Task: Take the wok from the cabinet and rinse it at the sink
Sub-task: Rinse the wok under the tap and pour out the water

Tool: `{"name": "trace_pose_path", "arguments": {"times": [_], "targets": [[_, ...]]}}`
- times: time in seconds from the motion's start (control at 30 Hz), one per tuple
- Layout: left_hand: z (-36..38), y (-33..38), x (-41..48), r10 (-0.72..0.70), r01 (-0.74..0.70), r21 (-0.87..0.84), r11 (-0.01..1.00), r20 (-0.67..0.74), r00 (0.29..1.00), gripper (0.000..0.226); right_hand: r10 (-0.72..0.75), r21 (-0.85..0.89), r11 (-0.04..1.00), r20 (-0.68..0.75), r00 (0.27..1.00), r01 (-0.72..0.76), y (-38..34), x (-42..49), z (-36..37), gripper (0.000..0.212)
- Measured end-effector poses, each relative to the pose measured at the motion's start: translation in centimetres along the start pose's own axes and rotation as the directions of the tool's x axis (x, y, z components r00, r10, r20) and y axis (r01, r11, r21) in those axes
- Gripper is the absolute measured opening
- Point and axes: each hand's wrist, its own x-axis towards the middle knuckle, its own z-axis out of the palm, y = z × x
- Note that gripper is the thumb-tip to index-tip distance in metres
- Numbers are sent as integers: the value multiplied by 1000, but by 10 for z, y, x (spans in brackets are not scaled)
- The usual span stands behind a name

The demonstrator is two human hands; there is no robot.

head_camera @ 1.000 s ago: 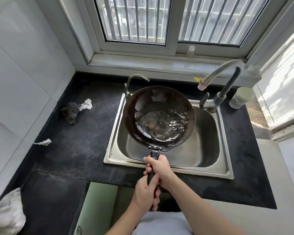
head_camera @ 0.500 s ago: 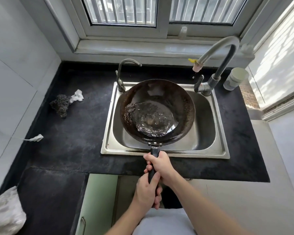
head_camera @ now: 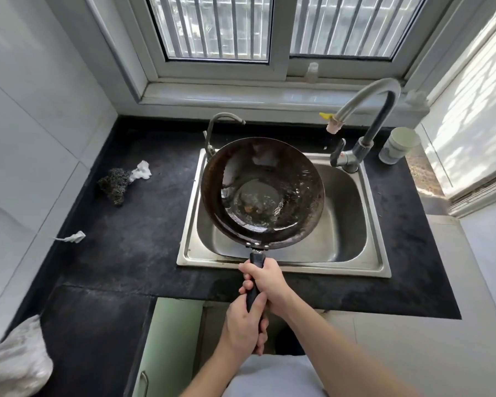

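Note:
A dark, worn wok [head_camera: 262, 193] hangs over the left part of the steel sink [head_camera: 341, 255], a shallow pool of water lying in its bottom. Both hands grip its black handle. My right hand [head_camera: 265, 280] is wrapped round the handle close to the pan. My left hand [head_camera: 245, 328] holds the handle's end, nearer my body. The grey gooseneck faucet [head_camera: 367, 110] stands at the sink's back right corner; no water runs from its spout.
A steel-wool scrubber [head_camera: 113, 183] and white scraps lie on the black counter [head_camera: 126, 239] to the left. A second thin tap [head_camera: 212, 130] rises behind the wok. A white cup [head_camera: 398, 144] stands right of the faucet. A green cabinet door [head_camera: 166, 345] is below.
The wok has swung and tilted, and the water inside has slid from the middle toward its bottom centre. Both hands keep their grip on the handle.

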Motion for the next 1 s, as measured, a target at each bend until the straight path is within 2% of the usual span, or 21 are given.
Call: {"name": "trace_pose_path", "arguments": {"times": [0.27, 0.5, 0.83, 0.93, 1.0], "targets": [[-12, -12, -17, 31, -31, 45, 999, 6, 1000, 32, 2, 32, 999, -3, 1000, -2, 17, -13, 6, 14], [-6, -8, -15, 61, -46, 160, 986, -92, 994, 33, 30, -57, 998, -25, 999, -32, 12, -6, 4, 31], [38, -14, -16, 180, -46, 420, 906, -285, 941, 32, 82, -82, 994, 144, 986, -71, 8, 0, -29, 34], [60, -12, -18, 184, -31, 394, 919, -359, 915, 33, 76, -78, 995, 234, 969, -59, 5, -2, -44, 38], [72, -5, -18, 145, -19, 304, 952, -399, 905, 35, 57, -84, 996, 288, 956, -34, 0, -5, -51, 39]]}}
